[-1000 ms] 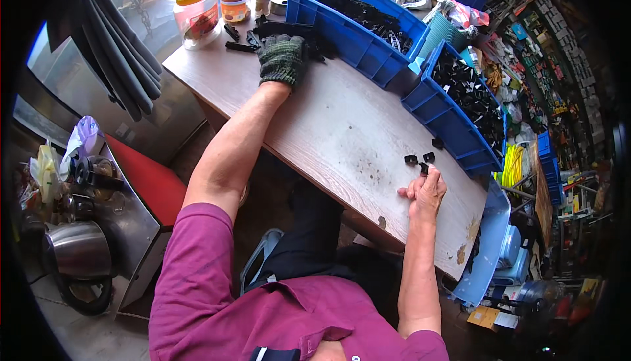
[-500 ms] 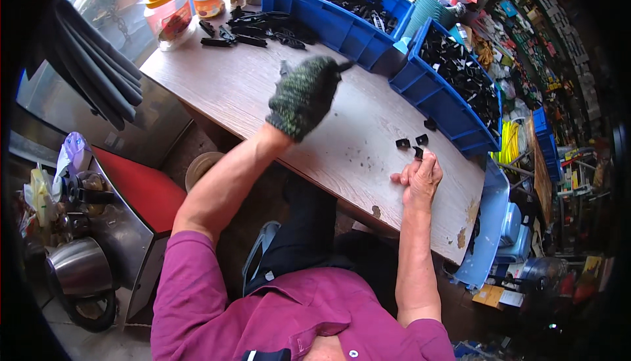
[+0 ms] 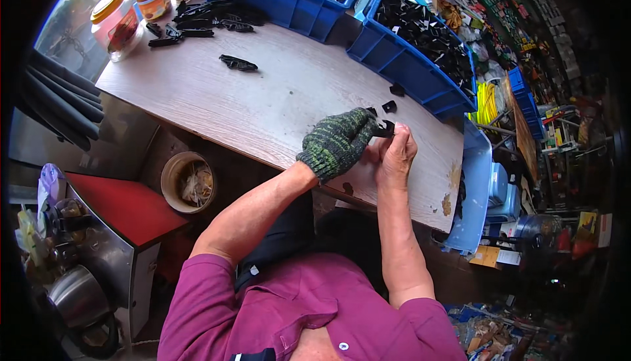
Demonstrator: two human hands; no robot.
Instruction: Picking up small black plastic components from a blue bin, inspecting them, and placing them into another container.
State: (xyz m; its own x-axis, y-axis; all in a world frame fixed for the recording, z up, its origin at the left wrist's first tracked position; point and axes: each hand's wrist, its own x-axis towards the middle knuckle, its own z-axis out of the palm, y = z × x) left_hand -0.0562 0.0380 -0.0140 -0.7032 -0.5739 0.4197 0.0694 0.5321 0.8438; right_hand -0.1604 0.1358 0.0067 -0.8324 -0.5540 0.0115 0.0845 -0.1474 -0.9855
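My left hand (image 3: 338, 141), in a dark green knitted glove, is over the right part of the table with its fingers closed. Its fingertips meet a small black plastic part (image 3: 388, 128). The bare thumb and index finger of my right hand (image 3: 398, 154) pinch that same part from the other side. Just beyond the hands lie a few loose black parts of the same kind, among them a squarish piece (image 3: 390, 106). Farther left, a longer black plastic piece (image 3: 238, 63) lies alone on the table. The left fingertips are partly hidden.
The pale wooden table (image 3: 197, 85) carries a heap of long black pieces (image 3: 217, 14) beside two lidded jars (image 3: 153, 0). Two blue crates (image 3: 420, 65) of black parts line its far side. A bucket (image 3: 172, 187) stands on the floor to the left.
My left hand has come from the far left across to my right hand. A longer black piece now lies alone on the table near where it was. The whole view has shifted.
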